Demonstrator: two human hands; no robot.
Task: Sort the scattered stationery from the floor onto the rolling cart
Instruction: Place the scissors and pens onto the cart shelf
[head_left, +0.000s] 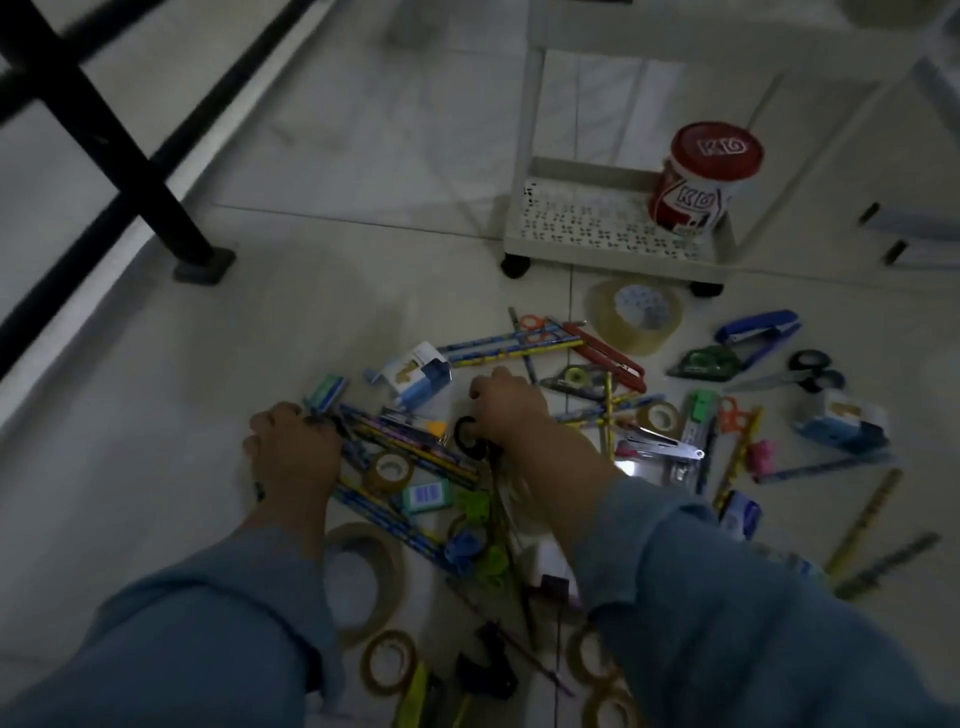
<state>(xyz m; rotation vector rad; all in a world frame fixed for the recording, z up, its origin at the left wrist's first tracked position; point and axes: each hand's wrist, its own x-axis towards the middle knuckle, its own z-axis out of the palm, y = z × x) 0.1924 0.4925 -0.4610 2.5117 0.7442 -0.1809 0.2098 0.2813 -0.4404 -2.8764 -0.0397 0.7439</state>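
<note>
Room was dim, the light low and greyish. Under me lay a pale tiled floor (322, 312) with thin grout lines (363, 222); at my upper left a black metal frame leg (156, 192) stood on a grey foot pad (203, 266). At far right I saw a white drawer unit (930, 228) with dark handles (868, 213).

Home-like room, tiled floor (363, 156), rolling cart (597, 250), black table leg (156, 192)

the rolling cart (613, 240) was cut off by the top edge. fingertips of the left hand (293, 451) and right hand (511, 410) lay hidden behind knuckles. a tape roll (612, 711) ran off the bottom edge.
</note>
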